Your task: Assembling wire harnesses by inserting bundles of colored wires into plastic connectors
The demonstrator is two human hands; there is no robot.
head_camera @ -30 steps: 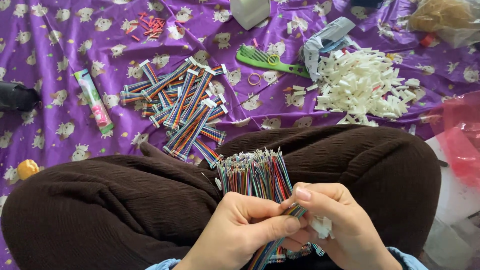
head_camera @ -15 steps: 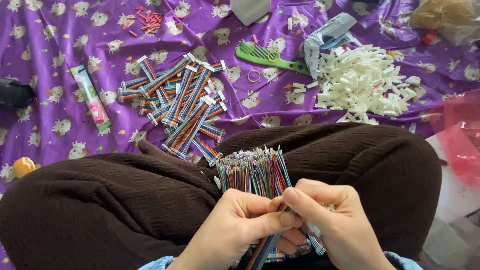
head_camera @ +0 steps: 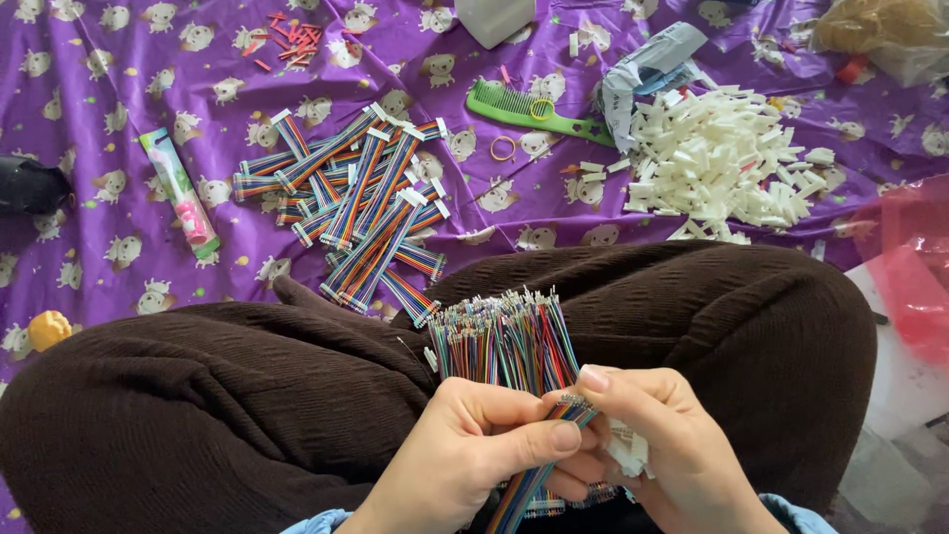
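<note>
A thick bundle of thin multicoloured wires (head_camera: 506,341) stands on my lap, metal tips up. My left hand (head_camera: 465,450) grips it low down, thumb across the front. A flat rainbow ribbon of wires (head_camera: 534,465) is pinched between both thumbs. In the palm of my right hand (head_camera: 667,445), which pinches the ribbon's top end, lie small white plastic connectors (head_camera: 625,450). Beyond my brown-clad legs (head_camera: 227,415), a pile of finished rainbow ribbon cables (head_camera: 361,203) with white ends lies on the purple cloth (head_camera: 119,109). A heap of white connectors (head_camera: 727,163) lies at the upper right.
On the cloth lie a green comb (head_camera: 534,109), rubber bands (head_camera: 502,148), a green and pink tube (head_camera: 180,193), small red pieces (head_camera: 287,40), a crumpled plastic bag (head_camera: 647,64) and a yellow object (head_camera: 47,329). Red plastic (head_camera: 914,267) sits at the right edge.
My right hand has shifted its fingers along the top end of the ribbon, and the wire bundle has tilted slightly. The camera view has drifted a little.
</note>
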